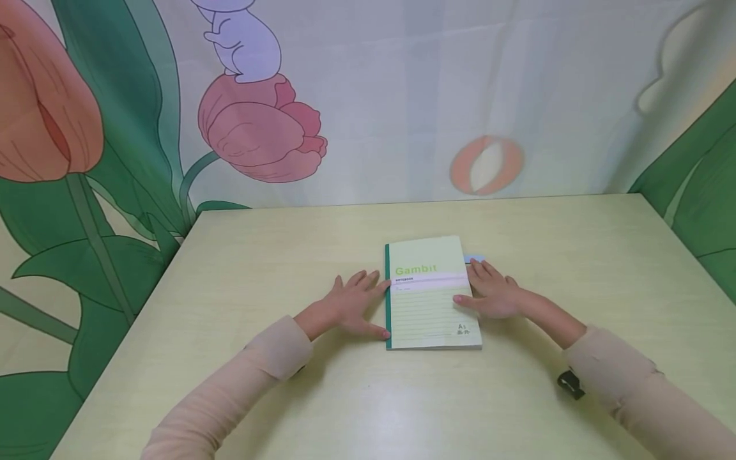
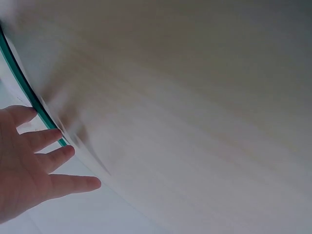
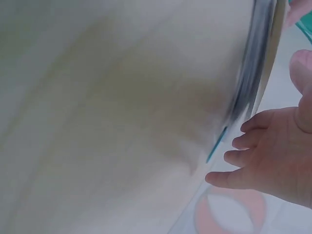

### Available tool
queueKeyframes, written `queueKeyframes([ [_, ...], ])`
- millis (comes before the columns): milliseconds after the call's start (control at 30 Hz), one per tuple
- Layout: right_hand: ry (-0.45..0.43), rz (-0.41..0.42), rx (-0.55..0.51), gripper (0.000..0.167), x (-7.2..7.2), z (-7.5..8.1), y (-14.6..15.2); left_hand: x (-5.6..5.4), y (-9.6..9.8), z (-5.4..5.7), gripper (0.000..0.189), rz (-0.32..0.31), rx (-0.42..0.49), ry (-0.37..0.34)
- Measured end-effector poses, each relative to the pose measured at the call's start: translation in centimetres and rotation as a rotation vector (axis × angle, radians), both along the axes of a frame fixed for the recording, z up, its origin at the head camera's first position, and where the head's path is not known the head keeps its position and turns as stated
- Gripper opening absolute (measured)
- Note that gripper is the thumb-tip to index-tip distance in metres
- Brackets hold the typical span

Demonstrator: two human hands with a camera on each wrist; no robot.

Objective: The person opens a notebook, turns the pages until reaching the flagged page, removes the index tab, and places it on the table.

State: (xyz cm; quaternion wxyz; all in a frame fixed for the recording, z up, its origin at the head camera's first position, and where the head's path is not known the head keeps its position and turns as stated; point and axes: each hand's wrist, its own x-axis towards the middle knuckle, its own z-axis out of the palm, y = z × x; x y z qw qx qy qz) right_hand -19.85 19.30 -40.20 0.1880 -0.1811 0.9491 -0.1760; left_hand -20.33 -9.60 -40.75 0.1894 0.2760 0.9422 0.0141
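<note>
A pale green notebook (image 1: 428, 313) with a dark green spine lies on the table, its cover printed "Gambit". My left hand (image 1: 358, 305) has its fingers spread, the thumb and index fingertip touching the spine. In the left wrist view the same hand (image 2: 29, 165) reaches along the green spine (image 2: 24, 83). On the other side, the thumb of my right hand (image 1: 497, 294) rests on the cover, with the fingers stretched out beside the right edge. A small blue item (image 1: 474, 259) pokes out from beneath the notebook near those fingertips; most of it is hidden.
The light wooden table (image 1: 276, 255) stretches out around the notebook. Behind it hangs a cloth backdrop (image 1: 391, 96) printed with tulips and an animal. A small black object (image 1: 571, 384) shows at the right sleeve.
</note>
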Motion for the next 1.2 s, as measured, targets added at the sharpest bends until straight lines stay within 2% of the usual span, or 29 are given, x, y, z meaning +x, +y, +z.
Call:
queueKeyframes([
  [133, 0.016, 0.002, -0.073, 0.088, 0.2, 0.6, 0.1, 0.1, 0.1, 0.2, 0.099, 0.004, 0.004, -0.011],
  [467, 0.008, 0.024, -0.373, 0.08, 0.6, 2.1, -0.3, -0.1, 0.1, 0.0, 0.099, -0.014, 0.035, -0.033],
  [700, -0.049, 0.03, -0.632, 0.067, 0.8, 1.9, -1.6, -0.2, 0.2, 0.1, 0.1, -0.027, 0.105, -0.076],
  [867, -0.099, 0.079, -0.83, 0.058, 0.9, 1.6, -2.8, -0.2, 0.3, 0.1, 0.101, -0.022, 0.155, -0.09],
  [967, -0.109, 0.105, -0.906, 0.055, 0.8, 1.6, -3.6, -0.3, 0.3, 0.0, 0.101, -0.038, 0.254, -0.102],
  [1133, -0.143, 0.131, -0.977, 0.059, 0.5, 1.6, -4.7, -0.5, 0.2, 0.1, 0.099, -0.082, 0.472, -0.173],
  [1200, -0.15, 0.132, -0.985, 0.062, 0.4, 1.5, -5.1, -0.5, 0.1, 0.2, 0.098, -0.063, 0.512, -0.199],
])
